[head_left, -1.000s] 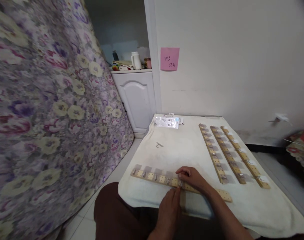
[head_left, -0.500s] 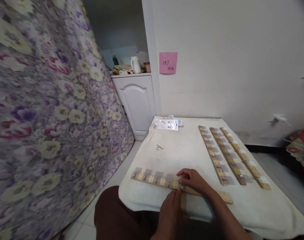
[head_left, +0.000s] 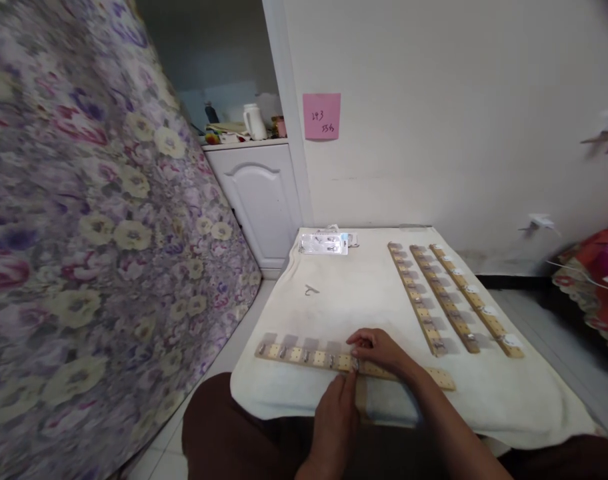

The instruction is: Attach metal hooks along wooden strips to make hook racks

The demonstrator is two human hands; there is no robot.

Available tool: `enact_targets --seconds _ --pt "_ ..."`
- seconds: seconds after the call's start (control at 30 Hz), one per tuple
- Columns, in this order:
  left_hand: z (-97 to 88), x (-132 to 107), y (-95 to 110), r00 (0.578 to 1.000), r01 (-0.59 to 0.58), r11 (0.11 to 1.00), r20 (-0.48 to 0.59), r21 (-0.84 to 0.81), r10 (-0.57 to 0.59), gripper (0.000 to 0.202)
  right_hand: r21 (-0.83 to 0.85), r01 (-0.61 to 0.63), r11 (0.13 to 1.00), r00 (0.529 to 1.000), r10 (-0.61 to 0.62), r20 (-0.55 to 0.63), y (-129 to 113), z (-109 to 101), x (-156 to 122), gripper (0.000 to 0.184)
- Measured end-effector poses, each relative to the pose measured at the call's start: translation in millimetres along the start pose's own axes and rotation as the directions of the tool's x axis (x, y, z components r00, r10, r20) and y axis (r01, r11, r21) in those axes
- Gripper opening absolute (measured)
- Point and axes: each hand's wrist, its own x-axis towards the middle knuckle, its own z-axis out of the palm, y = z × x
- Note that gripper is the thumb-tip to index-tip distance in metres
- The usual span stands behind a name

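In front of me a narrow wooden strip [head_left: 318,357] with rows of small holes lies across the near part of the table. Small metal hooks [head_left: 305,355] with clear plastic squares sit along its left half. My left hand [head_left: 337,407] comes from below, fingers together, its fingertips at a shiny metal hook [head_left: 356,365] on the strip. From above, my right hand [head_left: 381,352] has thumb and finger closed in at the same hook, its other fingers curled. The fingers partly cover this hook. Beyond the strip a loose metal hook [head_left: 311,290] lies on the cloth.
Three more wooden strips [head_left: 417,300] carrying similar pieces lie lengthwise on the right. Clear plastic packaging [head_left: 324,244] rests at the table's far edge. A white cloth [head_left: 354,293] covers the table. A floral curtain [head_left: 109,233] hangs on the left; a wall [head_left: 409,133] stands behind.
The camera view has shifted slightly, so the table appears a little higher and further left. Both hands stay at the same hook on the near strip.
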Motion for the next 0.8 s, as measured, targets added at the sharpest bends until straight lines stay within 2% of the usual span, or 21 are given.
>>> enact_targets --seconds 0.23,0.43,0.8 --pt "6.6 0.3 -6.0 1.0 0.0 1.0 -0.013 -0.011 0.0 0.06 0.054 -0.01 0.999 1.0 0.01 0.01 -1.7 -0.3 0.9 0.024" --pt "9.6 0.2 -10.1 0.993 -0.044 0.999 -0.112 -0.025 0.041 0.062 0.049 -0.019 0.999 1.0 0.018 0.005 1.5 0.6 3.9 0.024" --pt "11.2 2.4 -10.7 0.995 -0.035 0.999 -0.092 0.005 0.035 0.058 0.046 0.007 0.999 1.0 -0.006 -0.013 6.3 0.5 3.2 0.024"
